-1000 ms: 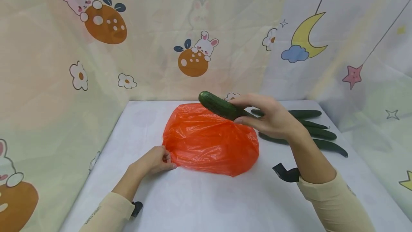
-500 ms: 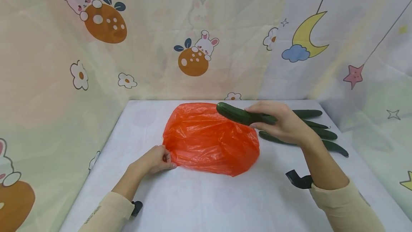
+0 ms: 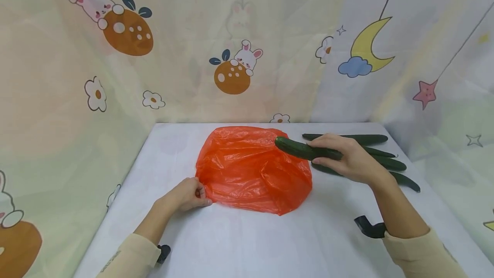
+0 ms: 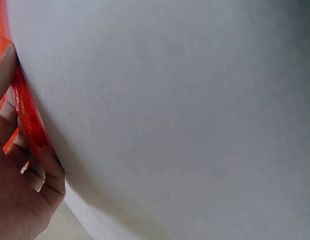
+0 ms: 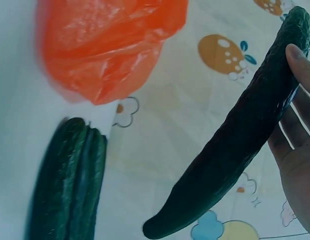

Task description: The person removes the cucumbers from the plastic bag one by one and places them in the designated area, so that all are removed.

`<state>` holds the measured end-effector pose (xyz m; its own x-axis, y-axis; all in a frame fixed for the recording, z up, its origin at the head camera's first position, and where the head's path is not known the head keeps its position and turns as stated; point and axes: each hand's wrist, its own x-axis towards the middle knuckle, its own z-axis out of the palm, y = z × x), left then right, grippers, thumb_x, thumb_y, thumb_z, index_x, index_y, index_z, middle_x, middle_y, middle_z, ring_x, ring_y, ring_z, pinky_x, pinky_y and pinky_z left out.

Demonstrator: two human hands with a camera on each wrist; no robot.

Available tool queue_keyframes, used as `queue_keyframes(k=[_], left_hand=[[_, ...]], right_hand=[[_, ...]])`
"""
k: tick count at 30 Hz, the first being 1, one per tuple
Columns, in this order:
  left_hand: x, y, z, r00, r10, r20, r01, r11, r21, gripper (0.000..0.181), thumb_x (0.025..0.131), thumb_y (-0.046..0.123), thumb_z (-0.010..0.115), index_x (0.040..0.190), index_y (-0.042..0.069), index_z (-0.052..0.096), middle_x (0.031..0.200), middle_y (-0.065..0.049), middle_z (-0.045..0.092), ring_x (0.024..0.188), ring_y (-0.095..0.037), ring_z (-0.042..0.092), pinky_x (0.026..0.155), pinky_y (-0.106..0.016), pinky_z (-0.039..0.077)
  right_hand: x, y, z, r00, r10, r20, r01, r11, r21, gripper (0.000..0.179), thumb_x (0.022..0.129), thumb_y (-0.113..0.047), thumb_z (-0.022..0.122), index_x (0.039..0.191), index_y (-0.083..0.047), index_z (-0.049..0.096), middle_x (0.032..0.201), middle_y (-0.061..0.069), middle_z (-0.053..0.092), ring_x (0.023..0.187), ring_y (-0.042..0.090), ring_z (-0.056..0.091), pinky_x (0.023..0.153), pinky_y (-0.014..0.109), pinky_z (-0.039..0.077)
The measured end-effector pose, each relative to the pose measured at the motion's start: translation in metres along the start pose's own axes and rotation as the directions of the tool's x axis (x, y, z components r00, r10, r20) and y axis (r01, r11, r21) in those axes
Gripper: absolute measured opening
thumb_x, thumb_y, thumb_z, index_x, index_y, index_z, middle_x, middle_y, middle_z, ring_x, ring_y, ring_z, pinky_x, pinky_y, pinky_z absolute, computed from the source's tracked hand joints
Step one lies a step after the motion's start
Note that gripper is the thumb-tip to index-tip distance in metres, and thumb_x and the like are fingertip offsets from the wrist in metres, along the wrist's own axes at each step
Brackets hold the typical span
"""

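An orange-red plastic bag (image 3: 251, 170) lies puffed out on the white table. At its near left corner my left hand (image 3: 187, 194) pinches the edge; the left wrist view has a fold of the bag (image 4: 30, 117) between thumb and fingers. My right hand (image 3: 353, 158) grips a dark green cucumber (image 3: 297, 148) around its middle, thumb on one side and fingers on the other. This cucumber is held above the bag's right edge, its free end pointing left. Seen from the right wrist, the held cucumber (image 5: 230, 135) is long and slightly curved.
Several more cucumbers (image 3: 390, 163) lie side by side on the right of the table (image 3: 247, 243), partly hidden behind my right hand. A printed cloth backdrop (image 3: 185, 20) surrounds the table at the back and sides.
My right hand has moved right and lower in the head view with the cucumber, from over the bag's middle to its right edge. My left hand has stayed at the bag's corner.
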<state>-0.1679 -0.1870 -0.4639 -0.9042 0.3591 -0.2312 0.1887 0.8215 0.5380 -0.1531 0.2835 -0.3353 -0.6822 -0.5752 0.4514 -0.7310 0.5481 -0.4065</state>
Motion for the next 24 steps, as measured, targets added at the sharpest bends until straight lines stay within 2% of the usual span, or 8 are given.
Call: queue_keyframes(k=[7,17,24], left_hand=[[0.000,-0.005,0.002,1.000,0.023,-0.005,-0.023,1.000,0.007,0.032,0.084,0.035,0.087,0.070,0.019,0.063,0.070,0.003,0.056,0.073,-0.014,0.052,0.066,-0.028,0.045],[-0.003,0.001,0.000,0.999,-0.033,0.001,0.033,0.999,0.014,0.032,0.083,0.036,0.087,0.071,0.018,0.064,0.072,0.001,0.056,0.074,-0.015,0.053,0.068,-0.029,0.046],[-0.003,0.000,0.001,1.000,-0.024,-0.006,0.024,1.000,0.018,0.032,0.083,0.036,0.087,0.071,0.018,0.064,0.072,0.001,0.056,0.074,-0.015,0.053,0.068,-0.029,0.046]], right_hand=[[-0.011,0.010,0.004,0.999,0.034,0.013,-0.033,0.999,-0.032,0.052,0.079,-0.003,0.087,0.125,-0.020,0.073,0.116,-0.006,0.071,0.099,0.012,0.067,0.082,0.028,0.059],[-0.029,0.023,0.005,0.991,0.129,0.045,-0.122,0.985,-0.120,0.047,0.082,-0.010,0.086,0.124,-0.024,0.073,0.117,-0.007,0.070,0.101,0.015,0.065,0.083,0.033,0.058],[-0.045,0.040,0.006,0.984,0.174,0.047,-0.163,0.971,-0.174,0.047,0.083,-0.010,0.086,0.125,-0.025,0.072,0.117,-0.009,0.069,0.103,0.011,0.061,0.084,0.031,0.056]])
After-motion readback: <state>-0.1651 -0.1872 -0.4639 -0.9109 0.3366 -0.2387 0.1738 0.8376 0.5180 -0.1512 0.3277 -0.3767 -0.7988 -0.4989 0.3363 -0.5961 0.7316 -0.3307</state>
